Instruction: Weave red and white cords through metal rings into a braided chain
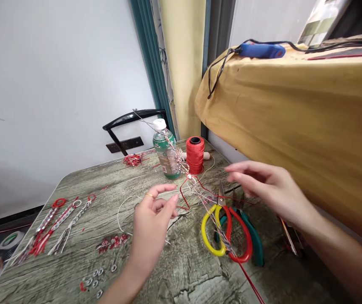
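A braided cord [181, 162] of red, white and dark strands stretches taut from near the bottle towards me, with a small knot at its middle. A thin red cord [184, 198] loops from the knot to the curled fingers of my left hand [153, 215], whose thumb and index finger stand apart. My right hand [269, 185] hovers at the right, fingers stretched and a gap at the thumb. Another red strand [212, 194] runs from the knot to below that hand; its end is hidden. Under the braid lie scissors [246, 236] with yellow and red handles.
Behind the knot stand a green-labelled bottle [164, 158] and a red thread spool [195, 156]. Finished braided cords [79, 215] lie at left, near several metal rings [95, 283] and red scraps [112, 243]. Green-handled pliers [257, 245] lie beside the scissors. A yellow-draped surface [278, 97] borders the right.
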Action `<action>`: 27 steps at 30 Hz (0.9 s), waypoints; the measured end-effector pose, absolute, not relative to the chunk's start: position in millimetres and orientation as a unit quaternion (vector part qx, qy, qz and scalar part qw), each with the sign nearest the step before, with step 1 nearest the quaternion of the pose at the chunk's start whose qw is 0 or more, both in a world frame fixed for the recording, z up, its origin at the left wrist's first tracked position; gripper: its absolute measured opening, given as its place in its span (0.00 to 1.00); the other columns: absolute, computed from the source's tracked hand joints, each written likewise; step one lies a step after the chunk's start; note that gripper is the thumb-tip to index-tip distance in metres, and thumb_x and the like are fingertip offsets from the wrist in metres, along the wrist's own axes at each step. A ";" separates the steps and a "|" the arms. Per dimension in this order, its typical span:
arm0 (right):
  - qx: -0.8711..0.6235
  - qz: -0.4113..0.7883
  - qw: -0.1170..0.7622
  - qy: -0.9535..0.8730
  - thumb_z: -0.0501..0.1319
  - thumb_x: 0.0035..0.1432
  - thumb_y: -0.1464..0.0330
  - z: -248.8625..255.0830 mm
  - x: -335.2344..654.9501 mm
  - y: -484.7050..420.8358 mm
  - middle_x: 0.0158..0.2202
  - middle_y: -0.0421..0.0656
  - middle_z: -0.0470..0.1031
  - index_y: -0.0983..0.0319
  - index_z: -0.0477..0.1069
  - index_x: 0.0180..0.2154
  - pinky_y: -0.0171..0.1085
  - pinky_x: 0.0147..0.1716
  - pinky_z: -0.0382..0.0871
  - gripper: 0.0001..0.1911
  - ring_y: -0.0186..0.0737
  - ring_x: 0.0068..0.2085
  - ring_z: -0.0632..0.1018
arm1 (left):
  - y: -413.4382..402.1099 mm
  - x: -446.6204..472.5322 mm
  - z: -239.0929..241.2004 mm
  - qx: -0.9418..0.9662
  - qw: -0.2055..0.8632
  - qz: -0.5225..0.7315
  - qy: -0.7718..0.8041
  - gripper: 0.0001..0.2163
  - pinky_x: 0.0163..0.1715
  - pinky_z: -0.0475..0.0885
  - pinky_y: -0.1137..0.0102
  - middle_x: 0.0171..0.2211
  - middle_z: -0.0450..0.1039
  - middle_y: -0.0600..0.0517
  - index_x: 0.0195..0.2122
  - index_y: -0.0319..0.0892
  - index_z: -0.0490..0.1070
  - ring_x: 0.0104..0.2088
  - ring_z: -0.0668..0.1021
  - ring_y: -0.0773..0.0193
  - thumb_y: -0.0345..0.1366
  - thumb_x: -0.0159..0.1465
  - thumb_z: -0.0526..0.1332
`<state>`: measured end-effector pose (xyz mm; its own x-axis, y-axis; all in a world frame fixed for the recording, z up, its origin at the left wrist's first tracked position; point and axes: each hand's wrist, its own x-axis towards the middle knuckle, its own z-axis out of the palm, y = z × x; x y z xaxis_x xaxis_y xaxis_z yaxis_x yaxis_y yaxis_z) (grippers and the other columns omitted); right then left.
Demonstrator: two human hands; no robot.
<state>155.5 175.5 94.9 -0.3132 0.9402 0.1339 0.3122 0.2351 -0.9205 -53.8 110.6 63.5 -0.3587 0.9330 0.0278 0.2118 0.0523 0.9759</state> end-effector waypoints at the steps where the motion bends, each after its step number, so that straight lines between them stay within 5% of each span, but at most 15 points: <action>1: -0.429 0.451 0.358 -0.696 0.58 0.54 0.62 95.4 143.6 182.4 0.32 0.42 0.72 0.62 0.70 0.40 0.29 0.20 0.61 0.14 0.28 0.21 0.66 | 117.7 -52.1 64.1 0.437 0.373 0.524 0.629 0.10 0.23 0.67 0.76 0.18 0.67 0.58 0.38 0.42 0.67 0.20 0.71 0.70 0.37 0.55 0.60; 6: -0.360 0.517 0.265 -0.730 0.54 0.57 0.64 89.9 112.3 202.3 0.24 0.37 0.69 0.63 0.67 0.43 0.28 0.21 0.62 0.13 0.29 0.23 0.70 | 136.7 -49.1 66.6 0.393 0.456 0.549 0.580 0.07 0.20 0.66 0.79 0.22 0.70 0.56 0.33 0.40 0.68 0.18 0.69 0.74 0.37 0.55 0.61; 15: -0.326 0.429 0.273 -0.797 0.57 0.56 0.68 91.2 108.3 211.7 0.33 0.37 0.74 0.61 0.72 0.34 0.28 0.33 0.64 0.06 0.30 0.34 0.72 | 146.3 -54.1 69.8 0.363 0.536 0.542 0.536 0.06 0.20 0.65 0.79 0.20 0.68 0.55 0.30 0.40 0.72 0.19 0.68 0.74 0.37 0.56 0.60; 20: -0.336 0.383 0.265 -0.819 0.56 0.56 0.68 92.5 107.3 210.9 0.31 0.36 0.73 0.60 0.72 0.33 0.29 0.31 0.63 0.06 0.29 0.31 0.72 | 151.6 -55.8 69.2 0.379 0.542 0.512 0.548 0.06 0.19 0.64 0.77 0.18 0.68 0.55 0.30 0.40 0.74 0.19 0.67 0.72 0.36 0.53 0.61; 27: -0.349 0.491 0.200 -0.773 0.52 0.59 0.64 90.5 107.1 210.6 0.32 0.40 0.73 0.60 0.71 0.41 0.32 0.28 0.62 0.13 0.34 0.32 0.71 | 157.5 -56.7 68.6 0.385 0.546 0.490 0.560 0.04 0.19 0.63 0.77 0.19 0.67 0.55 0.23 0.40 0.72 0.19 0.67 0.72 0.35 0.51 0.62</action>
<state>107.1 210.6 90.5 -0.6769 0.7354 -0.0330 0.3424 0.2748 -0.8985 -56.7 157.5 68.6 -0.1079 0.9662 -0.2341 -0.1040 0.2232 0.9692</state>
